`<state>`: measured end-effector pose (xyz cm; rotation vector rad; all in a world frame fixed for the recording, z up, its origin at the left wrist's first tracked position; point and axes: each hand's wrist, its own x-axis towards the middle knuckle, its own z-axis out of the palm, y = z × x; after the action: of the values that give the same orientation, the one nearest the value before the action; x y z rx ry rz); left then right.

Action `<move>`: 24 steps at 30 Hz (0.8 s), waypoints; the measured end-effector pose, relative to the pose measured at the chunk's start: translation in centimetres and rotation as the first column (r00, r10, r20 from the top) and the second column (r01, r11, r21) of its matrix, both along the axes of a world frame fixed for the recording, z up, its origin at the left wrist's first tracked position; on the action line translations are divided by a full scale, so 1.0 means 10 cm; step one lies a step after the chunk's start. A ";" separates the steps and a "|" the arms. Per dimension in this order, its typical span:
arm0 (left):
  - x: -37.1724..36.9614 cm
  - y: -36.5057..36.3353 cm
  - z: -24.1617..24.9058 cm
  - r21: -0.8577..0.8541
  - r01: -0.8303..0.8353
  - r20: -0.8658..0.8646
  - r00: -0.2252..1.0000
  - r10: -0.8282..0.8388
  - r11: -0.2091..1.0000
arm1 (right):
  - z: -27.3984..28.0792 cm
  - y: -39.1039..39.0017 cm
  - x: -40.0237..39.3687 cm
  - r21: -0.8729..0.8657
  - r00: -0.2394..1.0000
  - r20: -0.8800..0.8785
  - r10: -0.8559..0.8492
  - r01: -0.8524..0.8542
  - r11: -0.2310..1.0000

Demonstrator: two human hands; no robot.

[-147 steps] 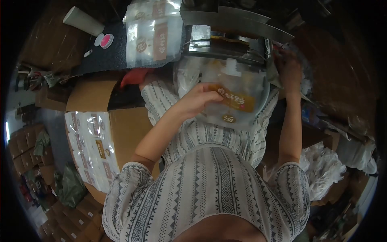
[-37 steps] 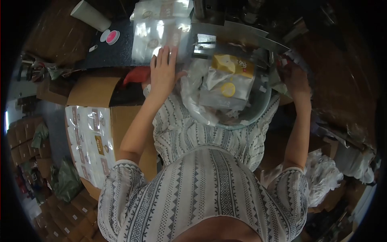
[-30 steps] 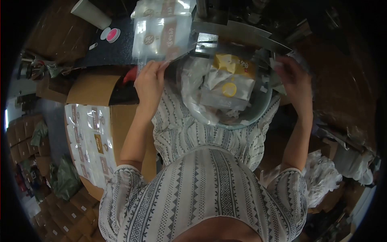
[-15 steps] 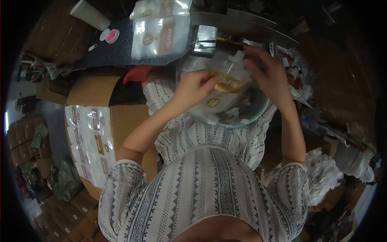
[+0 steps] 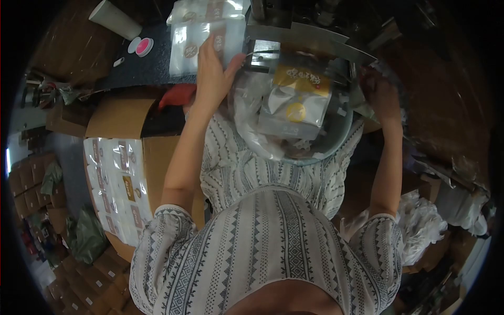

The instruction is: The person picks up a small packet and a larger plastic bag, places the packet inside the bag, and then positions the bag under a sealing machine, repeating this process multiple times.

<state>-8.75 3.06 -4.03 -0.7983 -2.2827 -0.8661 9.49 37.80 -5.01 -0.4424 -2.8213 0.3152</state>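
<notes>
My left hand (image 5: 212,79) lies over the stack of clear printed plastic bags (image 5: 185,44) on the dark worktop, its thumb held apart from the fingers. My right hand (image 5: 384,97) is over at the right, by a pile of small items (image 5: 401,100); its fingers are dim and smeared, so I cannot see whether they hold anything. Between the two hands, a clear bag with a gold printed band (image 5: 302,81) sits over the round tub (image 5: 336,152), touched by neither hand. Crumpled clear plastic (image 5: 247,126) and small white scraps are in the tub, which rests on my lap.
A metal machine edge (image 5: 320,34) runs behind the tub. On the worktop are a white cup (image 5: 115,20) lying tilted and a small pink round pot (image 5: 144,47). At left stands an open carton (image 5: 118,178) of packed bags; a white plastic bundle (image 5: 420,228) is at right.
Both hands have let go of the gold-banded bag, which now shows flat over the tub. My left hand has moved up left to the bag stack, my right hand outward to the right.
</notes>
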 end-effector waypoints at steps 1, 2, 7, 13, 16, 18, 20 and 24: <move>0.05 -0.08 -0.11 -0.001 -0.001 0.000 1.000 0.001 1.000 | 0.01 -0.01 -0.01 0.024 0.998 0.031 -0.063 0.063 0.998; 0.15 -0.20 -0.25 -0.248 -0.014 -0.070 0.998 -0.004 0.969 | 0.05 -0.03 -0.03 0.023 0.998 0.026 -0.057 0.056 0.998; 0.33 -0.57 -0.05 -0.433 -0.043 0.110 0.989 0.100 0.900 | 0.74 -0.52 0.08 -0.292 0.997 0.058 -0.057 0.072 0.954; 0.74 -0.37 0.35 -0.110 0.049 0.137 0.990 -0.034 0.993 | 0.82 -1.27 -0.10 -0.854 0.929 -0.356 0.103 -0.368 0.368; 0.88 -0.24 0.50 -0.097 0.156 0.182 0.974 -0.137 0.983 | 0.81 -1.45 -0.18 -0.651 0.921 -0.286 0.264 -0.390 0.652; 0.92 -0.18 0.50 -0.048 0.343 0.329 0.892 -0.309 0.938 | 0.80 -1.48 -0.20 -0.707 0.912 -0.306 0.273 -0.410 0.576; 0.94 -0.09 0.42 -0.025 0.391 0.435 0.833 -0.342 0.920 | 0.76 -1.49 -0.21 -0.758 0.904 -0.323 0.281 -0.425 0.494; 0.89 0.12 0.22 0.110 0.421 0.572 0.714 -0.404 0.900 | 0.70 -1.30 -0.18 -0.791 0.911 -0.356 0.209 -0.413 0.451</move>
<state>0.11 4.21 -1.78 -1.2244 -2.6862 -1.4580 7.70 24.79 1.95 -0.0130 -2.2902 1.7826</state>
